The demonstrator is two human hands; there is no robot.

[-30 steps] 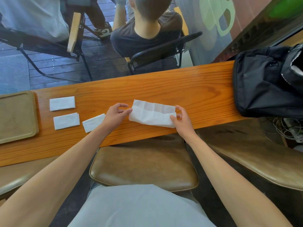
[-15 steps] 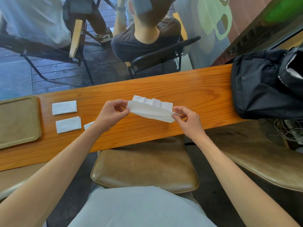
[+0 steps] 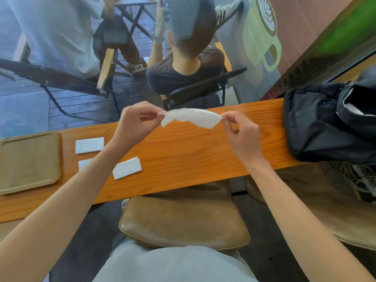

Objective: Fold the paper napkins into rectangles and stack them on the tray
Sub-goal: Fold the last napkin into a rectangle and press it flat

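A white paper napkin hangs in the air above the orange wooden counter, stretched sideways between my hands. My left hand pinches its left end and my right hand pinches its right end. Three folded napkin rectangles lie on the counter to the left: one at the back, one nearer the front, and one mostly hidden under my left forearm. The brown tray sits at the far left of the counter with nothing on it.
A black bag rests on the counter's right end. Brown cushioned stools stand under the counter's near edge. Beyond a glass pane, a person sits on a black chair with their back to me.
Both hands have lifted the napkin off the counter and raised it toward the far edge. It now hangs stretched between my fingertips instead of lying flat.
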